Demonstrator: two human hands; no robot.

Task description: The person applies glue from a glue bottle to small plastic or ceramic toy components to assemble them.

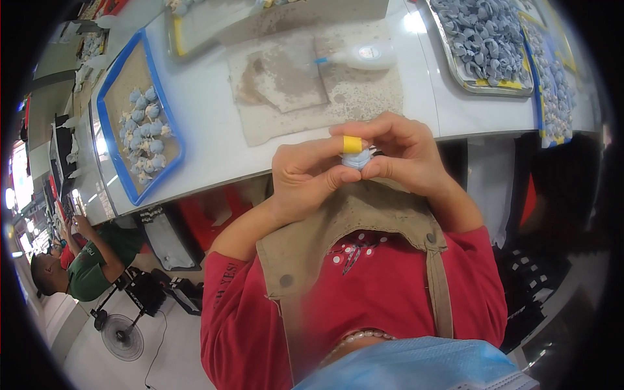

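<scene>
Both my hands meet over the table's near edge, in front of my apron. Between the fingertips and thumbs is a small light-blue moulded piece (355, 160); the fingers hide much of it. My left hand (301, 170) pinches it from the left, with a yellow band (351, 144) wrapped round its index finger. From the other side my right hand (408, 155) closes on the same piece, thumb below and fingers above. Just beyond the hands lies a stained, greyish work board (286, 123). On it rests a white squeeze bottle (369, 56) with a blue tip.
To the left, a blue-rimmed tray (106, 123) holds several small blue-and-cream figures (151, 130). A metal tray (500, 91) of curved grey-blue pieces (481, 39) stands at the far right, beside another tray of small parts (554, 97). A fan (122, 337) and a seated person (94, 263) are at lower left.
</scene>
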